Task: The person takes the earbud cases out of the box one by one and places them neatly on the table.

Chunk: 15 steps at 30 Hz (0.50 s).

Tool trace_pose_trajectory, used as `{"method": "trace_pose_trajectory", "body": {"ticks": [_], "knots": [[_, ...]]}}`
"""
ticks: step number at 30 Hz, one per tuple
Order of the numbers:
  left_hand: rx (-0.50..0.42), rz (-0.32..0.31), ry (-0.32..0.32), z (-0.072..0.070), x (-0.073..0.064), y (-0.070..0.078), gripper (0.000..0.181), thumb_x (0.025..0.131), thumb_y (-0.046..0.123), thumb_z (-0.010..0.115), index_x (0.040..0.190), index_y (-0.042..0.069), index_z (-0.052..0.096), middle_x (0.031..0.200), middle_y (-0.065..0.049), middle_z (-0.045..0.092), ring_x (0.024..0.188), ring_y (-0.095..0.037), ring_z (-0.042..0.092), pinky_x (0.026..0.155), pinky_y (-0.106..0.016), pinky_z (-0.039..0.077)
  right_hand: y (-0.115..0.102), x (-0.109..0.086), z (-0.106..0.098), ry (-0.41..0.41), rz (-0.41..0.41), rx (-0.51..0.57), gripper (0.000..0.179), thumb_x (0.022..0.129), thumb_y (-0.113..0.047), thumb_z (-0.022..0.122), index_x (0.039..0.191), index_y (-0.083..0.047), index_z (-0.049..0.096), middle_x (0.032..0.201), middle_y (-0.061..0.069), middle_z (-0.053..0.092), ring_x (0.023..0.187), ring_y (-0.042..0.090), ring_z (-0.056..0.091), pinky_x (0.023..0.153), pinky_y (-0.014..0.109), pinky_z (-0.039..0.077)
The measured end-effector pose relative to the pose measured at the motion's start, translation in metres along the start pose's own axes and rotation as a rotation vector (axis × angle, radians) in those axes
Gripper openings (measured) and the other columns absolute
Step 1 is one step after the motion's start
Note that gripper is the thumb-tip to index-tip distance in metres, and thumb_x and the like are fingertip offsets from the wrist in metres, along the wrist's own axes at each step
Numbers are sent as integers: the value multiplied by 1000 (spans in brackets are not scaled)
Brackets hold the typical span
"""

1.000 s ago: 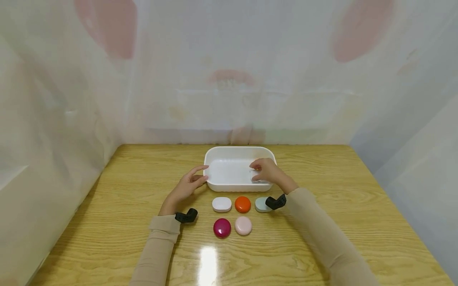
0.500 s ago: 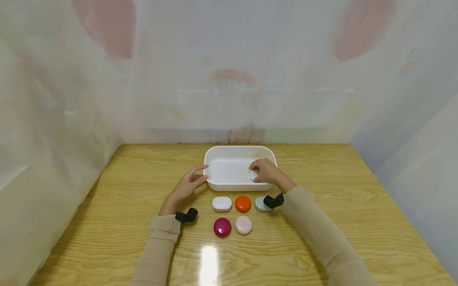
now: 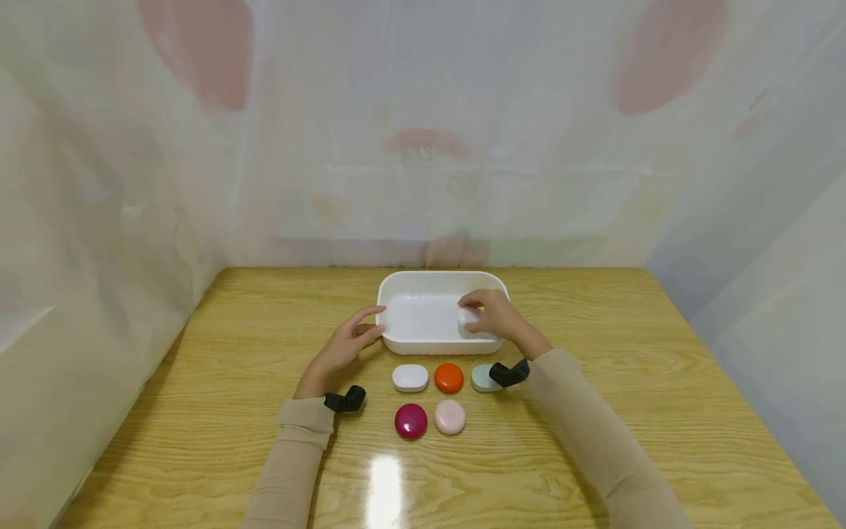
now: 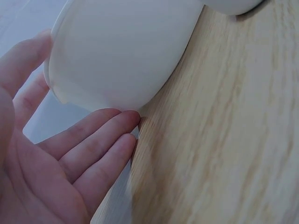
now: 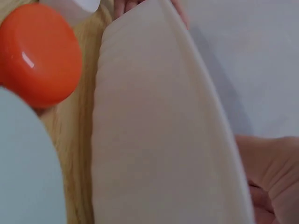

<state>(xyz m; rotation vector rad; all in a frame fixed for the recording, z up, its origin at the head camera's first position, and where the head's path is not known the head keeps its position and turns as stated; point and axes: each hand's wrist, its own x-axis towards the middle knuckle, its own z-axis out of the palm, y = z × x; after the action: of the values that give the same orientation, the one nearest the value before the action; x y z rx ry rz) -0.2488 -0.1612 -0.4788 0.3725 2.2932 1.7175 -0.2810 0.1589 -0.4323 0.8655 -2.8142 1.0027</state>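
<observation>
A white rectangular tub point(image 3: 423, 347) with rounded corners stands on the table. My left hand point(image 3: 345, 344) holds its left end; in the left wrist view, several fingers point(image 4: 100, 140) lie against the outer wall and others reach its rim. My right hand point(image 3: 492, 314) is inside the tub's right end, pinching a small white rounded object point(image 3: 468, 320), partly covered by the fingers. A speck of yellow shows beside it, its source hidden. In the right wrist view, the tub wall point(image 5: 145, 121) hides the held object and most of the right hand point(image 5: 275, 175).
In front of the tub lie a white oval case point(image 3: 410, 378), an orange round case point(image 3: 449, 378) and a pale mint oval case point(image 3: 484, 378), partly behind the right wrist camera point(image 3: 510, 373). Nearer are a magenta round case point(image 3: 410, 422) and a pale pink one point(image 3: 450, 416).
The white object in my right hand has come up slightly and shows more of its side, and a bit of yellow has appeared beside it. My left hand stays at the tub's end.
</observation>
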Motion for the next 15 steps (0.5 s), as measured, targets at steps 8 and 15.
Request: {"method": "trace_pose_trajectory", "body": {"ticks": [8,15], "knots": [[7,10,2,-1,2,-2,49,99,31,54,145,20,41,132,-27,57,125,-35,56,106,-48,46,-16,-9,-13,105,-71,130,36,71,4,77,106,6,68,106,23,70,99,35,65,95,49,53],[19,4,2,-3,1,-3,50,99,32,54,145,20,41,134,-27,57,125,-35,56,106,-48,47,-25,-23,-21,130,-106,247,36,76,5,75,111,6,66,113,24,67,106,38,60,93,55,53]]}}
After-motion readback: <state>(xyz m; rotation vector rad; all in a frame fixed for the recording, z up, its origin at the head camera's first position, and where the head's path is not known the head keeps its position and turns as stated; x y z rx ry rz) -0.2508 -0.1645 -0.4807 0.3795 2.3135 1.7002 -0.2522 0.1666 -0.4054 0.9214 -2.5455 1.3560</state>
